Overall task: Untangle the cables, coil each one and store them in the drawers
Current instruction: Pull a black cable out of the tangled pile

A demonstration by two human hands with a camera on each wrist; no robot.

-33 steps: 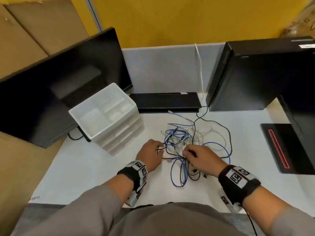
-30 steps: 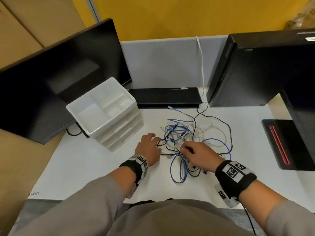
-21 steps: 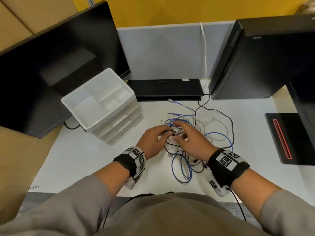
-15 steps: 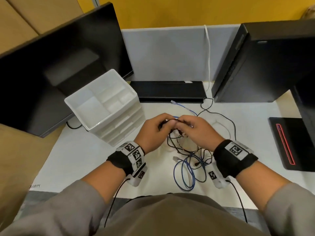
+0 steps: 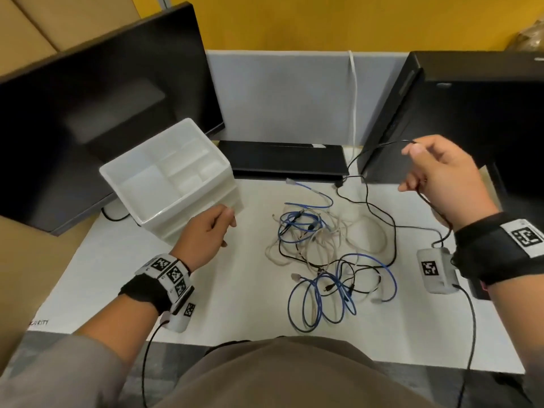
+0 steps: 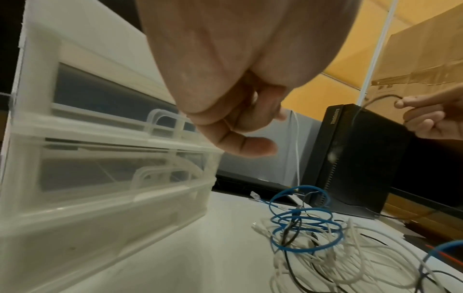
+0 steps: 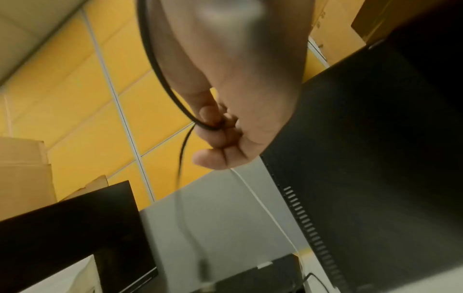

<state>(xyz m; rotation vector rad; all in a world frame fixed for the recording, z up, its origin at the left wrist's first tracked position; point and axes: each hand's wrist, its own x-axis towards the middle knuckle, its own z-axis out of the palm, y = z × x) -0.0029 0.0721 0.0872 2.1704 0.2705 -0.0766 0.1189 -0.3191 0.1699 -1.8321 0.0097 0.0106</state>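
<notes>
— Both hands have come apart since half a second ago, when they met over the knot: the right hand [image 5: 441, 184] is now lifted out to the side, and the left hand [image 5: 206, 234] has gone back toward the drawer unit [image 5: 176, 184].

— What has each got hold of?

— Right hand: fingers curled, pinching the black cable [image 5: 379, 213], which trails from its fingertips down to the bench [image 5: 235, 290] and into the tangle [image 5: 326, 248] lying between the two hands. Left hand: fingers loosely curled, nothing in it that I can see, just in front of the drawers.

— So how far along?

— Barely begun, I'd judge. One black lead is being drawn free; the blue cables [image 5: 321, 295] and white cables [image 5: 338, 231] are still knotted together, nothing is coiled, and the drawers look shut and empty.

— Any writing?

— On the black computer tower [image 6: 350, 158] beyond the right hand, a vertical label that seems to read "ThinkCentre". Small print at the bench's near left corner is too small to make out.
</notes>
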